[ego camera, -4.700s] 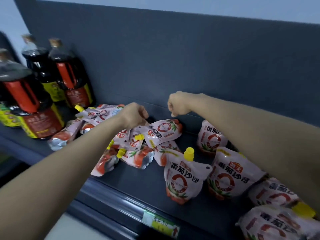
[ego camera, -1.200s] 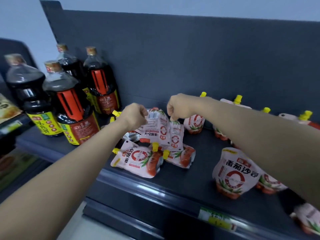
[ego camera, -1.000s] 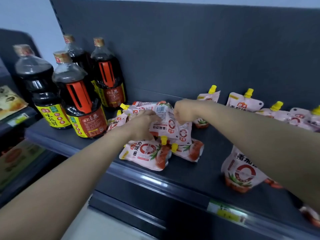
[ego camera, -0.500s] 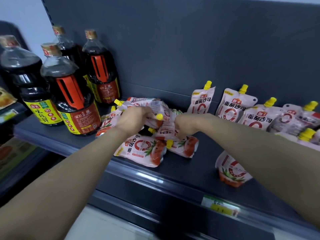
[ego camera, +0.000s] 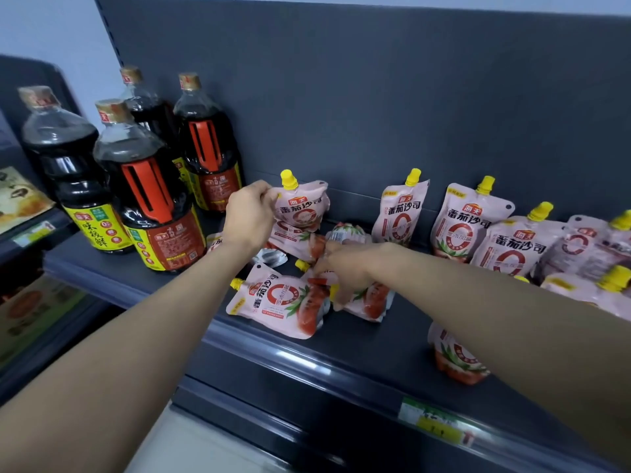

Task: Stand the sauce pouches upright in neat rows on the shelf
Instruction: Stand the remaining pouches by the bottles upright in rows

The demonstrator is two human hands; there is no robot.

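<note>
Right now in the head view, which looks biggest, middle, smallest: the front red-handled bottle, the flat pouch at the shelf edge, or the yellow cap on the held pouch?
1. Front red-handled bottle
2. Flat pouch
3. Yellow cap
Nearness is similar, so this holds.

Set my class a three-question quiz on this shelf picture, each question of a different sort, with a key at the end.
1. True or false: the left hand grips a sauce pouch upright, with its yellow cap on top.
2. Which stand at the left end of the shelf? A: dark sauce bottles; B: tins; C: cartons.
3. Fill the gap: the pouch between the two forearms is ____ (standing or lying).

Key: 1 true; 2 A; 3 lying.
</note>
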